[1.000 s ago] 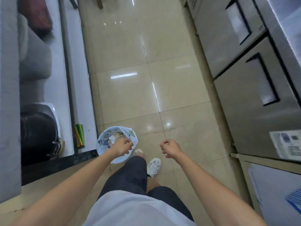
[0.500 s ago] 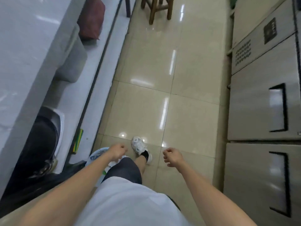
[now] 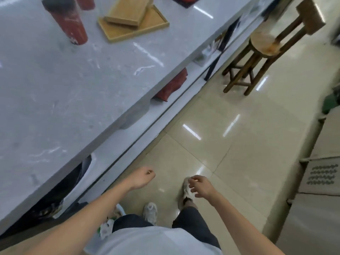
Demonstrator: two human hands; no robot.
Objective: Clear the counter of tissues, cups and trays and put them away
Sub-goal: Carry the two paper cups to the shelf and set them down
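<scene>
Two wooden trays (image 3: 132, 24) lie stacked at the far end of the grey marble counter (image 3: 64, 85), with a red cup (image 3: 70, 21) standing to their left. My left hand (image 3: 141, 178) hangs below the counter's edge with its fingers curled and nothing in it. My right hand (image 3: 199, 186) is over the floor, fingers loosely apart and holding nothing. A white waste bin (image 3: 110, 223) with trash in it shows partly behind my left arm, near my feet.
A wooden stool (image 3: 261, 50) stands on the tiled floor at the far right. Steel cabinets (image 3: 320, 181) line the right side. Under the counter a shelf holds a red bag (image 3: 174, 85) and a black bin (image 3: 60, 192).
The view has swung up and left from the bin to the counter top. Both hands have risen away from the bin, and my right hand's fingers have spread.
</scene>
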